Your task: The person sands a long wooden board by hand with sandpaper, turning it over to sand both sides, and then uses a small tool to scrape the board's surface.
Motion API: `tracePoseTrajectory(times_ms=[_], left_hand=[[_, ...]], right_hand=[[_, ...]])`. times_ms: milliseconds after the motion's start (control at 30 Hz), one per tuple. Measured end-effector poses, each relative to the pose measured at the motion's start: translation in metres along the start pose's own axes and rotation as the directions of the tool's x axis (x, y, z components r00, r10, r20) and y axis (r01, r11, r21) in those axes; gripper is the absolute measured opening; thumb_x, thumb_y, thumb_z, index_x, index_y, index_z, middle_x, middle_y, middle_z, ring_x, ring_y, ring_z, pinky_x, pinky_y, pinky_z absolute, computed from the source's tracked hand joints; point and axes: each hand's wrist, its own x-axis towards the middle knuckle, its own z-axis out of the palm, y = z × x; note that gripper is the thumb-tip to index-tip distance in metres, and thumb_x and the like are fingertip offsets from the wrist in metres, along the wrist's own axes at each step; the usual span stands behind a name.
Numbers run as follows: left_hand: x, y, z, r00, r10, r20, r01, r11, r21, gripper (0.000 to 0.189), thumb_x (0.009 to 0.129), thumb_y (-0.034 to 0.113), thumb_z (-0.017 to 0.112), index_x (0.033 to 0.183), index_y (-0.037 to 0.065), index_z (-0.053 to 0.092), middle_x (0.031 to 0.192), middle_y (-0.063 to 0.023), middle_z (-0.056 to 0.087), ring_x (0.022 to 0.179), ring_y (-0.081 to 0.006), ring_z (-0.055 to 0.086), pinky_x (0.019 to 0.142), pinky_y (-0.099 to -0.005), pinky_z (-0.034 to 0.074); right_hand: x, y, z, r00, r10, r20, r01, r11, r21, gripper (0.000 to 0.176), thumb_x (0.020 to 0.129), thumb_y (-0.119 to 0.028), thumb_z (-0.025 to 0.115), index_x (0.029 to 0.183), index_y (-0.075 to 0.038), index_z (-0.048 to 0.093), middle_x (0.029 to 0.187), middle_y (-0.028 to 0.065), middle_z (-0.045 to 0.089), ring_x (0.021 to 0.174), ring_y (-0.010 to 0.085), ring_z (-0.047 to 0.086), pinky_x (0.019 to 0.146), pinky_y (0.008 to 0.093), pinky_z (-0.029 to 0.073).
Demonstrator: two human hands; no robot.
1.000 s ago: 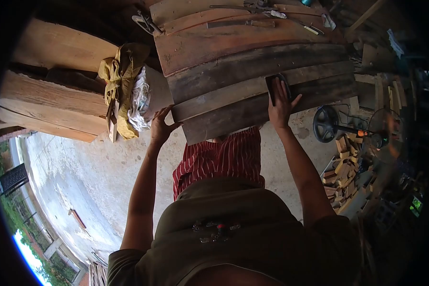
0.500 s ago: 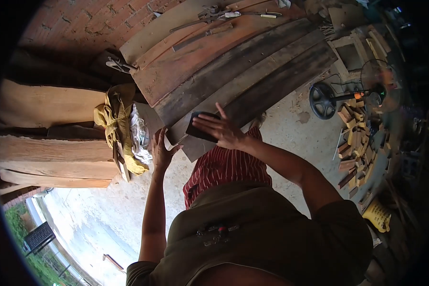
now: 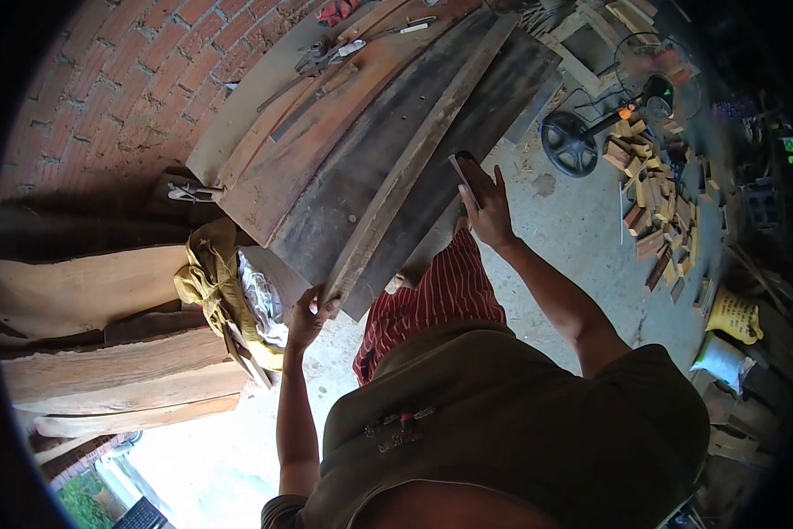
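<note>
My left hand (image 3: pixel 308 319) is closed round the near end of a long, narrow wooden board (image 3: pixel 405 172). The board runs away diagonally over wider dark planks (image 3: pixel 326 212) and seems tilted onto its edge. My right hand (image 3: pixel 491 212) is raised beside the right edge of the planks, with a dark, flat rectangular pad (image 3: pixel 465 176) held between thumb and fingers. The pad is seen nearly edge-on and is apart from the narrow board; its exact kind cannot be made out.
Hand tools (image 3: pixel 321 57) lie on the reddish plank by the brick wall (image 3: pixel 141 97). A black fan (image 3: pixel 570 144) and a heap of wood offcuts (image 3: pixel 656 203) are on the right. Stacked slabs (image 3: pixel 105 366) and a yellow sack (image 3: pixel 209 273) lie left.
The narrow board has gone from lying flat to tilted, with my left hand now gripping its end. My right hand has lifted the pad off and moved right. The camera view has shifted.
</note>
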Motion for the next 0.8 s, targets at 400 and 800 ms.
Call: tracePoseTrajectory(times_ms=[400,800], left_hand=[[-0.012,0.027,0.009,0.997,0.058,-0.058,-0.053,0.996,0.074,0.060,0.079,0.027,0.081,0.124,0.004,0.048,0.090,-0.0139,0.065,0.081,-0.0210,0.066,0.067,-0.0354,0.054],[-0.010,0.028,0.033,0.915,0.231,-0.331,-0.061,0.890,0.452,0.042,0.061,0.017,0.087,0.097,0.007,0.067,0.084,-0.0082,0.056,0.080,-0.0292,0.055,0.074,-0.0446,0.046]], right_hand=[[0.043,-0.039,0.056,0.952,-0.269,0.148,0.280,0.958,-0.058,0.064,0.084,-0.019,0.068,0.144,-0.016,0.046,0.151,0.0031,0.043,0.143,0.0244,0.034,0.116,0.0587,0.020],[0.040,-0.045,0.064,0.936,-0.193,0.295,0.251,0.952,-0.175,0.071,0.077,-0.011,0.067,0.145,-0.016,0.046,0.155,-0.0034,0.037,0.147,0.0139,0.023,0.113,0.0723,0.006]])
